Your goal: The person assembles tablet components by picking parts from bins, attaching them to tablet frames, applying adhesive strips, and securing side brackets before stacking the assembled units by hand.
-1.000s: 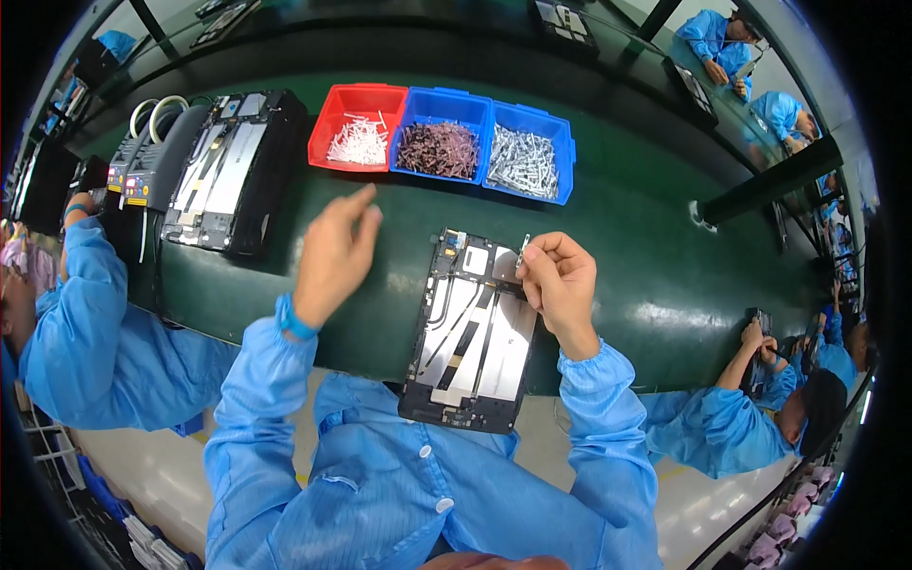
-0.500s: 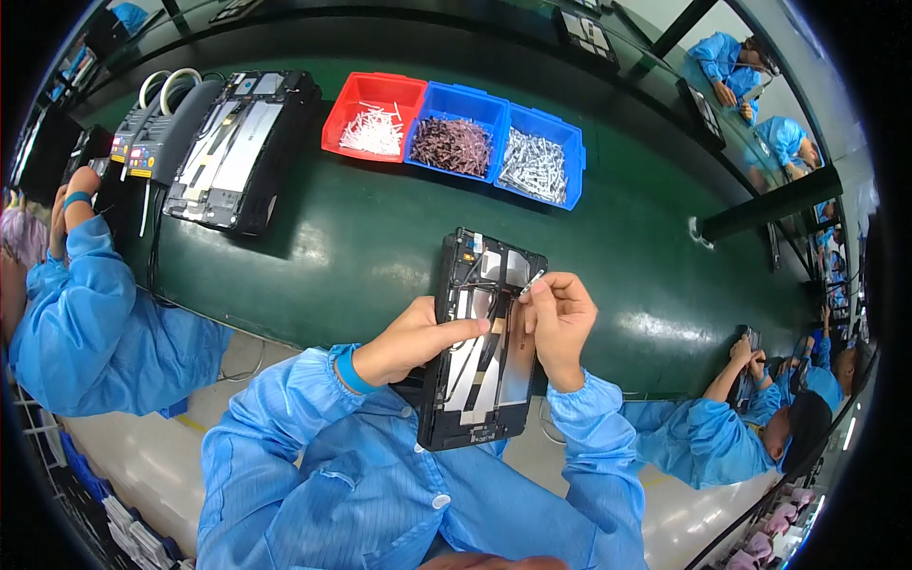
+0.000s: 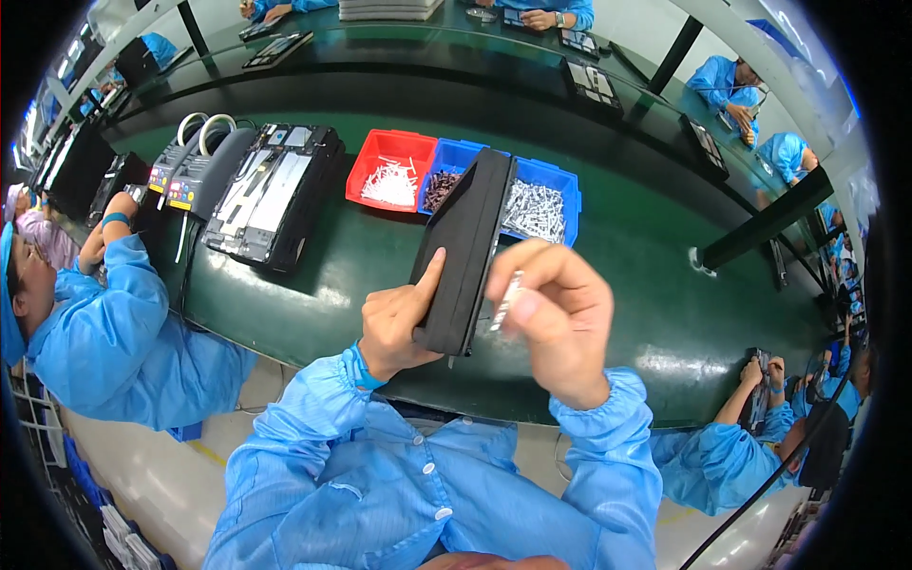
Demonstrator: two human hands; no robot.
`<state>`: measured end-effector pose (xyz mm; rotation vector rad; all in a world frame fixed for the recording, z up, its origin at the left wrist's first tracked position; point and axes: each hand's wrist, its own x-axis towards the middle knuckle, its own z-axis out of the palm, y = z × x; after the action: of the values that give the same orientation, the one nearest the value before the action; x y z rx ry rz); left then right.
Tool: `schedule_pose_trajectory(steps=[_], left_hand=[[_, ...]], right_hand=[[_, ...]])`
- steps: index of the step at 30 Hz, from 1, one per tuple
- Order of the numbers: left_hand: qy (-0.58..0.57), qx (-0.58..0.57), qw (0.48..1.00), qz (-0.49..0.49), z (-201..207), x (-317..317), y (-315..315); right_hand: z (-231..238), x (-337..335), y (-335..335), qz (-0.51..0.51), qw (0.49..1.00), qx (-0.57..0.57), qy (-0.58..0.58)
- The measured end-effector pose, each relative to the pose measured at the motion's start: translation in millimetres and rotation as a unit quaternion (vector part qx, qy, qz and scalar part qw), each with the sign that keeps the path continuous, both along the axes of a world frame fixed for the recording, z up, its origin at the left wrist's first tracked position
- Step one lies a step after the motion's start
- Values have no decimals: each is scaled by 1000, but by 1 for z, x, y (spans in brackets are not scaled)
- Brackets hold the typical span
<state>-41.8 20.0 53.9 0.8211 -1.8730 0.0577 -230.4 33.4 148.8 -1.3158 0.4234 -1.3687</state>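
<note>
The left hand [image 3: 404, 323] was clamped on a black panel [image 3: 465, 252], tipped up on edge over the green tabletop [image 3: 617, 256]. The right hand [image 3: 556, 318] pinched a small silvery part [image 3: 506, 299] just beside it, in front of the parts bins [image 3: 389, 171].

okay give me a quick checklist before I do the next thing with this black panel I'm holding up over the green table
1. Left hand grips black panel: ok.
2. Right hand on the panel's other side, pinching a small silvery part: ok.
3. Panel lifted on edge, off the green table: ok.
4. Panel's inner face visible: cannot tell.
5. Blue bin of silvery parts close behind panel: ok.
6. Stack of panels apart at left: ok.
</note>
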Motion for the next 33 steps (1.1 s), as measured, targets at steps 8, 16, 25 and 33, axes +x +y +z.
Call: schedule_pose_trajectory(steps=[8, 16, 25, 33], left_hand=[[7, -8, 1000, 19, -9, 0, 3], [22, -21, 999, 19, -10, 0, 3], [14, -30, 999, 28, -7, -3, 3], [13, -27, 999, 26, -9, -4, 4]], right_hand=[[-15, 12, -1, 7, 1000, 13, 11], [-17, 16, -1, 4, 999, 21, 27], [-18, 13, 0, 2, 999, 24, 24], [-16, 13, 2, 7, 999, 28, 21]])
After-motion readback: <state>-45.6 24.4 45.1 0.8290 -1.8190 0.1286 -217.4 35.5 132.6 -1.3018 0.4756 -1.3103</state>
